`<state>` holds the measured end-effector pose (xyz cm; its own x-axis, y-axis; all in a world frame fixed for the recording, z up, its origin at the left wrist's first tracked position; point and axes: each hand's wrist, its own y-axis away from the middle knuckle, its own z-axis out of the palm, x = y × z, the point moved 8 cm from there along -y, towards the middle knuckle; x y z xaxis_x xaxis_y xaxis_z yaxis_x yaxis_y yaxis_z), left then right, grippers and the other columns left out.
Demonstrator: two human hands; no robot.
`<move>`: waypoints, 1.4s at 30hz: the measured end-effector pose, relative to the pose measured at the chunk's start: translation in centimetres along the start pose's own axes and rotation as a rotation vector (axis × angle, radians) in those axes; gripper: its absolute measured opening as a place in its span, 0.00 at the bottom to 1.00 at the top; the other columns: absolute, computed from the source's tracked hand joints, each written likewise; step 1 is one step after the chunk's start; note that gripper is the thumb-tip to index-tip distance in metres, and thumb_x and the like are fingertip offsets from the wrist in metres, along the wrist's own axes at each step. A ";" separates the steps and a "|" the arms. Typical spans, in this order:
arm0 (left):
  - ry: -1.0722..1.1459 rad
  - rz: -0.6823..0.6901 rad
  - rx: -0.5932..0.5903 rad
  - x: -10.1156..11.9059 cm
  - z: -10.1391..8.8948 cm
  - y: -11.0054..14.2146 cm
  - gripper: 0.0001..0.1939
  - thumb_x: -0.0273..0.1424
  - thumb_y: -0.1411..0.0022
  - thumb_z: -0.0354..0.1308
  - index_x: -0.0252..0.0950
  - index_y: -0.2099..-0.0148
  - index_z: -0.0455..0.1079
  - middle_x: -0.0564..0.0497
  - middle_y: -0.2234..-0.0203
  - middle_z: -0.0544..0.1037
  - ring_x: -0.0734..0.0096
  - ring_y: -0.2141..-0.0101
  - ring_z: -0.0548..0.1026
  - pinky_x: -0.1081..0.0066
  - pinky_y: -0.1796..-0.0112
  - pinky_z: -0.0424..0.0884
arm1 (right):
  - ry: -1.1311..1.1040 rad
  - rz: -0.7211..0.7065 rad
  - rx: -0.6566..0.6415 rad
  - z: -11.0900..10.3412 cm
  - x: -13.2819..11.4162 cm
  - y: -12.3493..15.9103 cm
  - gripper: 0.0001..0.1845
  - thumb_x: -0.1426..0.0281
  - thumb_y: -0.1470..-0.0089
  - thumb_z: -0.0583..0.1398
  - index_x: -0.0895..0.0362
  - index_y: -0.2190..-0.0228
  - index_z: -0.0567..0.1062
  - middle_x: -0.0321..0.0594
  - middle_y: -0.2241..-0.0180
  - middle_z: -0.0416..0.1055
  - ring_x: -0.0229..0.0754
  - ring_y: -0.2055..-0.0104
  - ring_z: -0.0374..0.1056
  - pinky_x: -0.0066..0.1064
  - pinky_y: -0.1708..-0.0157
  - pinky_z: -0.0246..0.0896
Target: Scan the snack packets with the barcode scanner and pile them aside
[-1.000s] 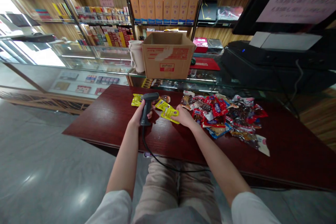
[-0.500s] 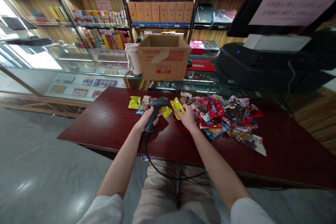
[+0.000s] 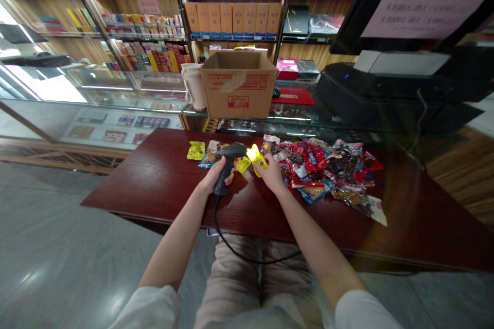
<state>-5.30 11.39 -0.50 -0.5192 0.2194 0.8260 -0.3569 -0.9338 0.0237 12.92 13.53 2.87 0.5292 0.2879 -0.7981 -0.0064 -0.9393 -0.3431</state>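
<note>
Black scanner point(image 3: 227, 167): held by the handle in the left hand point(image 3: 214, 176), fingers wrapped around it, head pointing toward the yellow packet
Yellow packet point(image 3: 256, 156): pinched between thumb and fingers of the right hand point(image 3: 272, 172), brightly lit at its far end, just beside the scanner's head
Packet pile point(image 3: 309, 164): heaped on the dark red-brown table point(image 3: 162, 180), right of the right hand
Loose packets point(image 3: 196, 150): on the table, some partly behind the scanner
Cardboard box point(image 3: 238, 93): open-topped, beyond the table
</note>
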 end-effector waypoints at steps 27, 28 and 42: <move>0.020 0.057 0.418 3.7 -6.1 1.4 0.31 0.54 0.36 0.47 0.29 0.58 0.71 0.52 0.84 0.70 0.78 0.86 0.65 0.78 0.85 0.61 | 0.659 -0.017 -0.354 7.4 -0.2 -3.1 0.28 0.50 0.47 0.59 0.59 0.56 0.74 0.56 0.50 0.69 0.60 0.45 0.60 0.50 0.49 0.51; 0.022 0.056 0.413 3.6 -6.0 1.4 0.31 0.55 0.36 0.48 0.29 0.59 0.72 0.52 0.84 0.70 0.78 0.87 0.64 0.78 0.85 0.61 | 0.644 -0.008 -0.339 7.4 0.0 -3.1 0.26 0.51 0.47 0.60 0.59 0.57 0.73 0.55 0.51 0.69 0.60 0.45 0.61 0.49 0.49 0.51; 0.062 -0.042 0.130 2.5 -2.0 1.1 0.26 0.48 0.36 0.53 0.29 0.49 0.71 0.45 0.70 0.78 0.80 0.86 0.64 0.75 0.85 0.62 | -0.232 0.045 -0.164 0.9 1.6 -0.7 0.16 0.57 0.56 0.62 0.54 0.73 0.65 0.34 0.74 0.67 0.41 0.70 0.64 0.30 0.70 0.58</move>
<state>-8.56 11.52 0.50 -0.5545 0.2722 0.7864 -0.2779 -0.9513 0.1334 12.97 14.79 1.37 0.3228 0.2623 -0.9094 0.1219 -0.9643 -0.2349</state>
